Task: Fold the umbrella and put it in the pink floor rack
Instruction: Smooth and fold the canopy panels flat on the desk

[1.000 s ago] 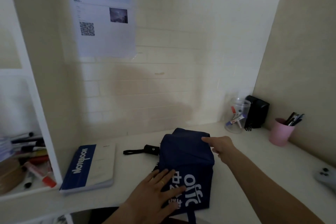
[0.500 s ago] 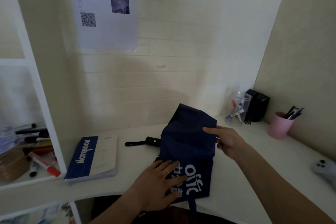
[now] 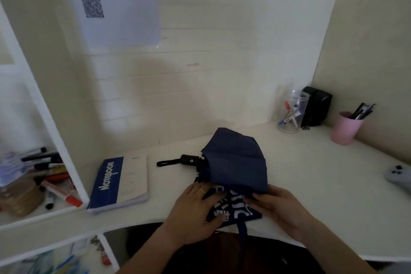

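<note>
Navy umbrella (image 3: 233,162) under both hands

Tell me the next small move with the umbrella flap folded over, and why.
Probably press the folded navy flap flat with the right hand while the left hand pins the printed panel. The flap arches up off the desk, the strap hangs loose over the front edge, and the handle juts out to the left, so the bundle isn't tight enough to wrap.
</note>
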